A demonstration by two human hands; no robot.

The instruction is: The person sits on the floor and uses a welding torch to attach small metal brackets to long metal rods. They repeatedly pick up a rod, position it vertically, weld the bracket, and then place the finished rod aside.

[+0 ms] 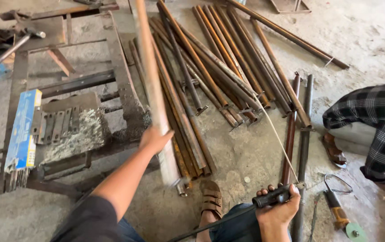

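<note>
Concrete floor (371,31) is lying under a heap of rusty pipes (210,71), too many and too overlapped to count. Left hand (154,139) is gripping one blurred pipe (154,89) upright; right hand (278,207) is clenching one black electrode holder (273,197) by the sandalled foot (211,199), one angle grinder (341,216) lying nearby

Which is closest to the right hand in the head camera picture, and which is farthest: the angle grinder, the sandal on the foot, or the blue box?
From the right hand:
1. Angle grinder, on the floor just to its right.
2. Sandal, on the person's foot to its left, only slightly farther.
3. Blue box, far left on the metal frame.
</note>
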